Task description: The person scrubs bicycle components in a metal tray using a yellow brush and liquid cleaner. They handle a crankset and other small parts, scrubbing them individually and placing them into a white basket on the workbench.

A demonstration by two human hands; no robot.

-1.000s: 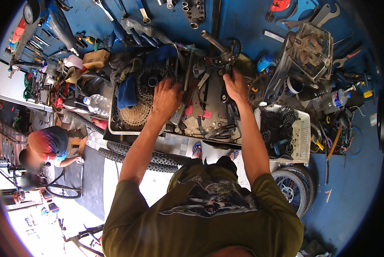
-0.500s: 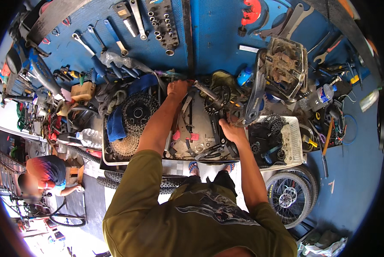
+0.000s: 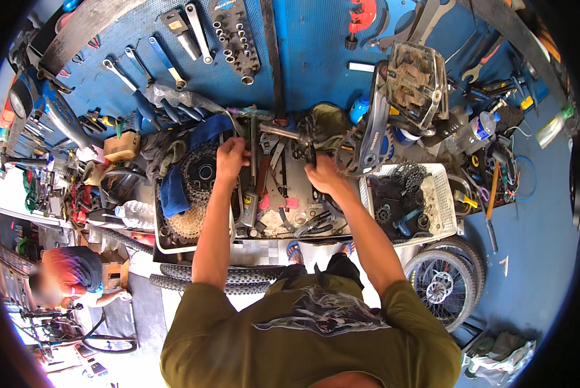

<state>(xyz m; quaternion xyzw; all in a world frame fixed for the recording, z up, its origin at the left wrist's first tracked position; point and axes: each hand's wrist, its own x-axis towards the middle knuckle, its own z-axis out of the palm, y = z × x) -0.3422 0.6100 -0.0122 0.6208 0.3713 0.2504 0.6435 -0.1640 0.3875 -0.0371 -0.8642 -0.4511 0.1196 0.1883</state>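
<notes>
While a blue pegboard [image 3: 319, 74] backs the cluttered bench [image 3: 301, 173], a white tray [image 3: 175, 249] of sprockets [image 3: 185, 223] sits left of centre. Crankset [image 3: 302, 150]: mid-bench, at the right hand's fingers, so nearer that side. Right hand [image 3: 325, 173] appears closed on its dark arm. Left hand [image 3: 232, 160]: apart from it, fingers curled, contents cannot be told. Spindle [image 3: 279, 132]: long axis runs leftward and slightly away, free end beyond and right of the left hand.
</notes>
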